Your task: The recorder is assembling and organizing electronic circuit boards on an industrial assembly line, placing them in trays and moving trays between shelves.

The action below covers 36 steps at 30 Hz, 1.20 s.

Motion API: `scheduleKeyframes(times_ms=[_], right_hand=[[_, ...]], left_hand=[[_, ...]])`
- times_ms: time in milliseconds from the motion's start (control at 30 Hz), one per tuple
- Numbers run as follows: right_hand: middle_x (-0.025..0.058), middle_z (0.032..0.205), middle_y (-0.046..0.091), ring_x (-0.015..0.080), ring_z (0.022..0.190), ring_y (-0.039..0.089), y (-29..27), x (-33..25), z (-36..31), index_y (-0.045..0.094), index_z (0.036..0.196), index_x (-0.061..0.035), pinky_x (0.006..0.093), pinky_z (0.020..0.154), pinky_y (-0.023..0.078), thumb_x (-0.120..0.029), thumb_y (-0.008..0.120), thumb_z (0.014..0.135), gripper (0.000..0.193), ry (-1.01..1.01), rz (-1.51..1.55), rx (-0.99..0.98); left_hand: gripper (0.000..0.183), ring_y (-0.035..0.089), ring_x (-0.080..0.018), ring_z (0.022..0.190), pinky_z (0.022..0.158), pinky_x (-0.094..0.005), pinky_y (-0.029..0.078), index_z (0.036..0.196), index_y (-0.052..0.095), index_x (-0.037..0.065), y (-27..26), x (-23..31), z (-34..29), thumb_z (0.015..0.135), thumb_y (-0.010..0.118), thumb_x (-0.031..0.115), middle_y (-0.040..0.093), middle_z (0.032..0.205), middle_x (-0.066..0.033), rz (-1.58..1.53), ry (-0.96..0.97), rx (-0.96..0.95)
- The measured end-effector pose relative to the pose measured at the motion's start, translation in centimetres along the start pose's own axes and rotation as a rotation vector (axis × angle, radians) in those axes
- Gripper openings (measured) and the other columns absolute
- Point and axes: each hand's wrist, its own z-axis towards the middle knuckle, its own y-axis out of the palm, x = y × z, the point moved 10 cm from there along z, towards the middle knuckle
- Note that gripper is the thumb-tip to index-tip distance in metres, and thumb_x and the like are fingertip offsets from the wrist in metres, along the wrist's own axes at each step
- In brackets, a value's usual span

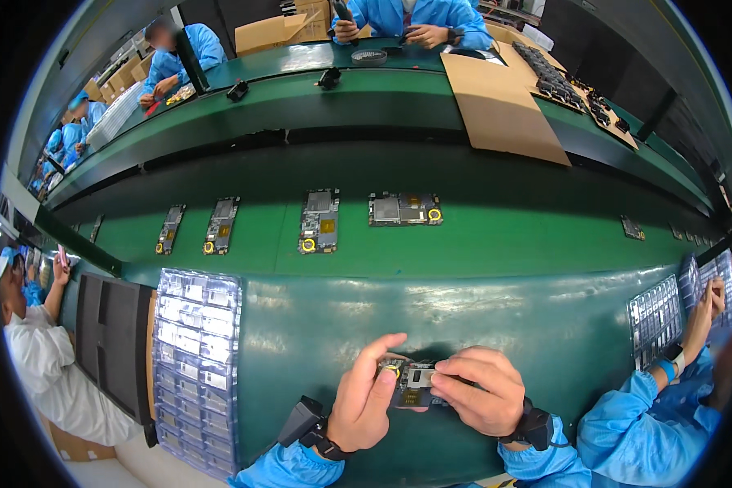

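Just above the bench, my left hand [364, 400] grips a small dark circuit board [411, 398] by its left edge, index finger raised and thumb on the board. A yellow ring shows on the board beside that thumb. My right hand [485, 392] pinches a small silver metal plate [420, 378] against the board's upper face, thumb and fingers at its right end. Whether the plate lies flat on the board I cannot tell. To the left, a clear plastic tray [164, 358] has rows of pockets with silver metal pieces.
Several circuit boards [320, 221] lie along the green belt [268, 252] beyond the bench [301, 313]. A black tray [115, 333] stands at far left. Co-workers sit left, right and across; one's hand [713, 299] is near trays on the right. A cardboard flap [504, 106] overhangs the far ledge.
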Motion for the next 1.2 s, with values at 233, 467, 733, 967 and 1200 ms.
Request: scheduleKeyframes(times_ms=[233, 467, 733, 967, 1200], right_hand=[[0.005, 0.107, 0.075, 0.0216, 0.093, 0.067, 0.3, -0.7, -0.2, 0.081, 0.1, -0.0083, 0.0393, 0.084, 0.06, -0.007, 0.085, 0.071, 0.029, -0.053, -0.053, -0.008], [0.0035, 0.108, 0.075, 0.0209, 0.096, 0.064, 0.5, -0.6, -0.3, 0.082, 0.101, -0.0097, 0.0379, 0.086, 0.061, -0.006, 0.085, 0.07, 0.031, -0.038, -0.06, 0.004], [0.0036, 0.108, 0.075, 0.0207, 0.094, 0.065, 0.5, -0.8, -0.4, 0.081, 0.1, -0.0095, 0.038, 0.085, 0.061, -0.007, 0.085, 0.07, 0.031, -0.04, -0.066, 0.004], [0.0045, 0.11, 0.075, 0.0197, 0.093, 0.065, 0.8, -1.5, -0.6, 0.081, 0.103, -0.0092, 0.0407, 0.088, 0.06, -0.011, 0.083, 0.072, 0.031, -0.099, -0.114, -0.023], [0.0044, 0.11, 0.074, 0.0191, 0.094, 0.065, 0.6, -1.9, -0.8, 0.08, 0.106, -0.0086, 0.0419, 0.092, 0.058, -0.012, 0.084, 0.073, 0.034, -0.114, -0.123, -0.028]], left_hand=[[0.041, 0.071, -0.024, 0.095, 0.084, -0.034, 0.057, 0.144, 0.044, -0.005, -0.2, 0.0, -0.3, 0.105, 0.042, 0.009, 0.068, 0.111, -0.0177, 0.19, 0.13, -0.104], [0.037, 0.07, -0.0219, 0.099, 0.089, -0.0341, 0.056, 0.14, 0.044, -0.005, 0.0, -0.1, -0.6, 0.107, 0.043, 0.011, 0.066, 0.115, -0.0176, 0.216, 0.128, -0.115], [0.039, 0.07, -0.0236, 0.098, 0.089, -0.0345, 0.054, 0.14, 0.049, -0.002, -0.2, 0.2, -0.7, 0.102, 0.047, 0.003, 0.071, 0.11, -0.0175, 0.203, 0.16, -0.079], [0.031, 0.071, -0.0182, 0.085, 0.076, -0.0313, 0.056, 0.133, 0.051, -0.001, -0.3, 0.7, -0.9, 0.103, 0.057, 0.008, 0.073, 0.101, -0.0139, 0.373, 0.222, -0.01], [0.025, 0.072, -0.0144, 0.081, 0.07, -0.0291, 0.057, 0.124, 0.053, 0.0, 0.1, 1.9, -1.3, 0.101, 0.062, 0.004, 0.074, 0.099, -0.0133, 0.44, 0.335, 0.015]])
